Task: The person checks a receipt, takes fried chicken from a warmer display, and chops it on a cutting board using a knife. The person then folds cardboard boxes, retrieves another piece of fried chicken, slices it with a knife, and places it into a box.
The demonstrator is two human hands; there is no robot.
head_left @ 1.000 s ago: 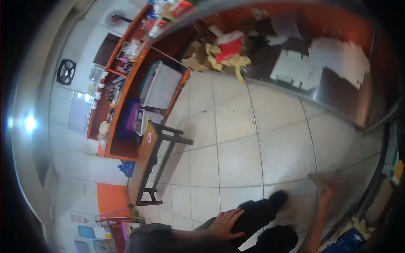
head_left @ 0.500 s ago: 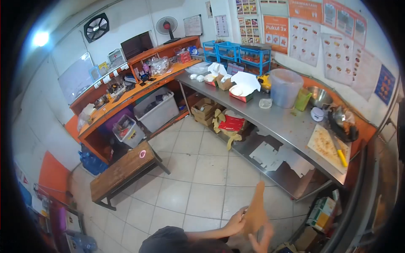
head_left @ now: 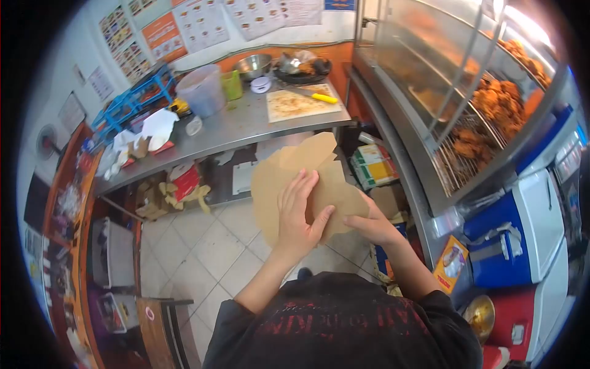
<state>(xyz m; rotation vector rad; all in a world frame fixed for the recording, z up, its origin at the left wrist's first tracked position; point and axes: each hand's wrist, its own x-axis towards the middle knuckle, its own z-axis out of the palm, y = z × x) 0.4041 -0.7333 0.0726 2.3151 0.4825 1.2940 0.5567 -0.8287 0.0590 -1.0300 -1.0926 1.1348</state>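
Several brown paper sheets (head_left: 270, 190), partly fanned out with notched edges, are held in front of my dark shirt. My left hand (head_left: 299, 215) lies over their near face, fingers stretched up and thumb spread to the right. At the right edge my right hand (head_left: 372, 222) grips the paper, thumb on the near face and its other fingers partly hidden by the paper. Below the sheets is the tiled floor (head_left: 212, 249).
A steel table (head_left: 227, 132) ahead bears a cutting board (head_left: 292, 107) with a yellow-handled knife (head_left: 322, 98), and a plastic tub (head_left: 201, 92). A glass cabinet of fried food (head_left: 498, 101) stands at right, near blue coolers (head_left: 498, 230). A wooden bench (head_left: 153, 332) is lower left.
The view has swung right, from bench and shelves to table and cabinet. The brown paper, narrow and edge-on half a second ago, now faces me spread, with my left hand flat over it.
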